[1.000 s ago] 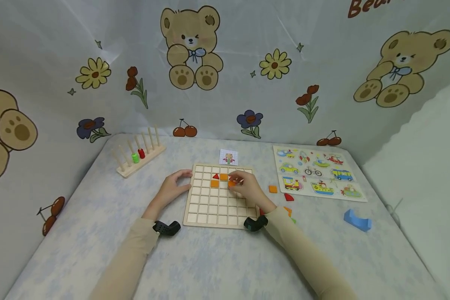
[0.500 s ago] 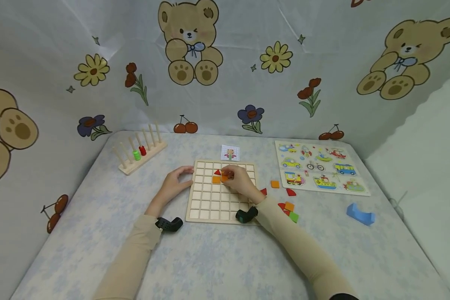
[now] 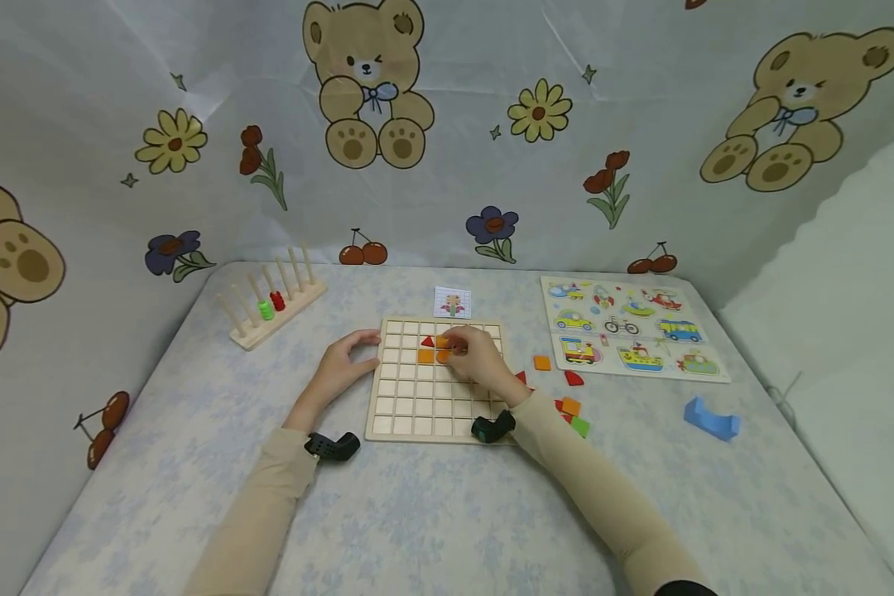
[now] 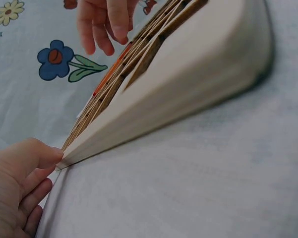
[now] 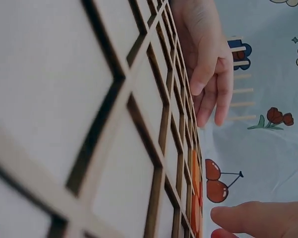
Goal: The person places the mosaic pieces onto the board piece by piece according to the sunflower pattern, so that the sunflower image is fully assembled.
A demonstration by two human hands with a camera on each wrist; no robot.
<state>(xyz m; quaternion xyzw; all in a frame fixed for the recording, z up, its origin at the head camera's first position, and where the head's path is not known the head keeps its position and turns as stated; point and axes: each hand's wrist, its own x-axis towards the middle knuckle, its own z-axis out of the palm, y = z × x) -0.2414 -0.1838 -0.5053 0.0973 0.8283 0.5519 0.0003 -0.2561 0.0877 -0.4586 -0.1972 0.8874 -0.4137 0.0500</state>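
Grid board [image 3: 432,397] flat on table [image 3: 417,513], red triangle [image 3: 427,341] and orange squares [image 3: 425,356] seated in upper cells. Left hand [image 3: 340,368] relaxed, fingertips steadying board's left edge. Right hand [image 3: 477,360] pinching orange tile [image 3: 444,354] over upper cells (grip partly hidden). Loose pieces [image 3: 569,407] near right sleeve.

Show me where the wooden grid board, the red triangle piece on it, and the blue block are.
wooden grid board [image 3: 410,406]: head view, on an empty cell in its lower left part.
red triangle piece [image 3: 427,341]: head view, on the middle of the piece.
blue block [image 3: 709,417]: head view, on its top face.
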